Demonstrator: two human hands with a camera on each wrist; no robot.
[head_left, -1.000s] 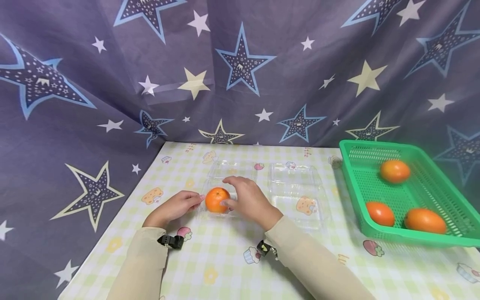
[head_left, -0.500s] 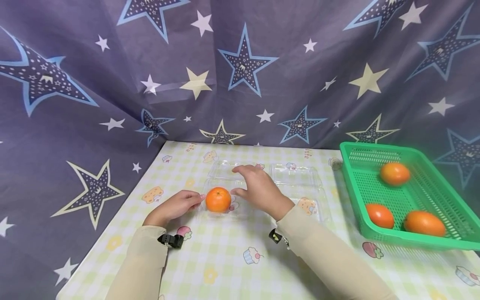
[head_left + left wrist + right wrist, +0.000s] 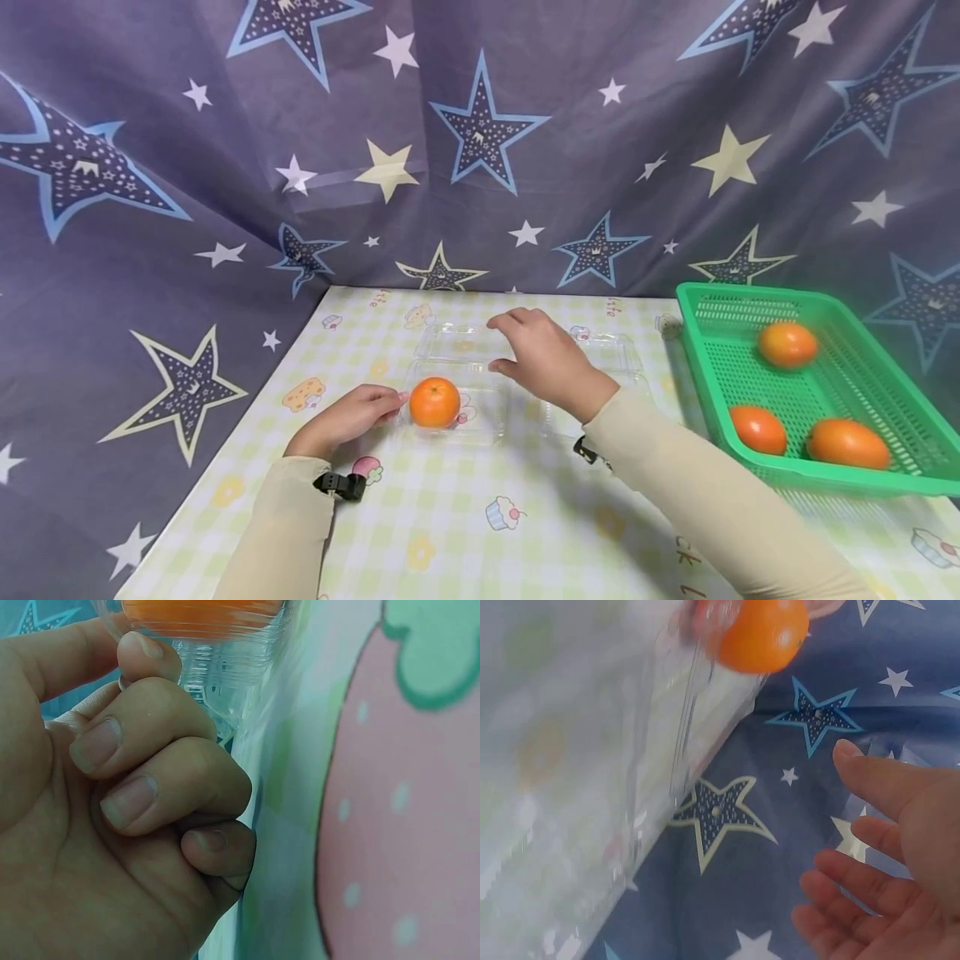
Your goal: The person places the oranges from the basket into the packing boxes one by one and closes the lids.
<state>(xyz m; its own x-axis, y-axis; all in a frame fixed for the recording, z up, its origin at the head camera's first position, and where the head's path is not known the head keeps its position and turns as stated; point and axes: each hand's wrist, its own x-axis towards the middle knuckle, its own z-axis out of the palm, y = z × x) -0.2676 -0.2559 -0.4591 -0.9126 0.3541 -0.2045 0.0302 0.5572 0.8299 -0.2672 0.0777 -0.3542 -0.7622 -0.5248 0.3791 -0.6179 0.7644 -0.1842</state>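
Note:
In the head view an orange sits in the left side of an open-lidded clear plastic clamshell container. My left hand pinches this container's left rim between thumb and index finger. The left wrist view shows the left hand with its other fingers curled, beside the container's ribbed wall. My right hand hovers above the gap between two containers, holding nothing. Its fingers look relaxed and spread in the right wrist view, where the right hand is apart from the orange.
A second open clear plastic container lies to the right, partly hidden by the right arm. Further right stands a green basket with three orange-red fruits, one of them the fruit at the back. A star-patterned curtain hangs behind the table.
My right hand has let go of the orange and moved right and upward, away from it. The orange stays in the container, and the left hand keeps its place at the rim.

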